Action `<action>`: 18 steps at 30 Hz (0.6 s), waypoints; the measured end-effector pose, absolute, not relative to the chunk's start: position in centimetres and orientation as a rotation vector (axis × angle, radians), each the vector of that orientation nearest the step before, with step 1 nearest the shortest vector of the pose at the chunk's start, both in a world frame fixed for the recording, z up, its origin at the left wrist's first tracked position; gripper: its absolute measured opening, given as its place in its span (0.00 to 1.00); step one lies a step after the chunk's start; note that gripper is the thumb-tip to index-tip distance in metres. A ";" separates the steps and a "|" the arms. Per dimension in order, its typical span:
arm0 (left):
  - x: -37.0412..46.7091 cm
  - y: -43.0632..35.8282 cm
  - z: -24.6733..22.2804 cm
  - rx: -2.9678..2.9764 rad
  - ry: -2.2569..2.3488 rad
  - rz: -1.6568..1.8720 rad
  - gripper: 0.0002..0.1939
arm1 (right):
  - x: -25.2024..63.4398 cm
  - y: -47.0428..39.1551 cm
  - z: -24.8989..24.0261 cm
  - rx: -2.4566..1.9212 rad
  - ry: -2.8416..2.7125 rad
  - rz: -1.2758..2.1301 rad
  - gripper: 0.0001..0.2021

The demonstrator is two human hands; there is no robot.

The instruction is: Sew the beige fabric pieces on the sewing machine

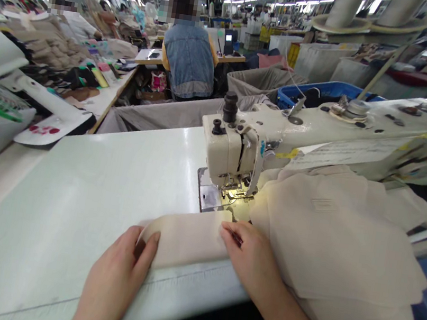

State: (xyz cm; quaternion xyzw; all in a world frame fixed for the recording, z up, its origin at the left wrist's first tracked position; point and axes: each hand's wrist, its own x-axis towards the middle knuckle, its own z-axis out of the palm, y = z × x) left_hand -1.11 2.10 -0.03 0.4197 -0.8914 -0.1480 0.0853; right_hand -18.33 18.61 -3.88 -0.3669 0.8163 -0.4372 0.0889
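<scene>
The left hand (pixel 121 264) pinches the left end of a beige cloth strip (pixel 189 239), with the thumb on top. That end curls up a little. The right hand (pixel 251 254) pinches the right end of the same strip. Something small and dark (pixel 239 239) shows in the right hand, but I cannot tell what it is. The strip is on the white table (pixel 114 182), just in front of the sewing machine (pixel 228 151), near its shiny metal foot (pixel 238 193). A big pile of beige cloth (pixel 346 238) sits to the right, by the right arm. A person in a blue vest (pixel 190 60) is farther back, facing away, near a blue bin (pixel 287 97).
</scene>
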 end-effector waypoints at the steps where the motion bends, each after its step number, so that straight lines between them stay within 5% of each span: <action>1: -1.1 2.1 0.0 1.255 -2.660 -0.434 0.18 | -18.3 18.6 -3.9 -1.087 2.433 -1.295 0.09; 18: -1.0 1.7 -0.5 1.268 -2.545 -0.607 0.19 | -18.3 18.5 -3.4 -1.094 2.520 -1.100 0.10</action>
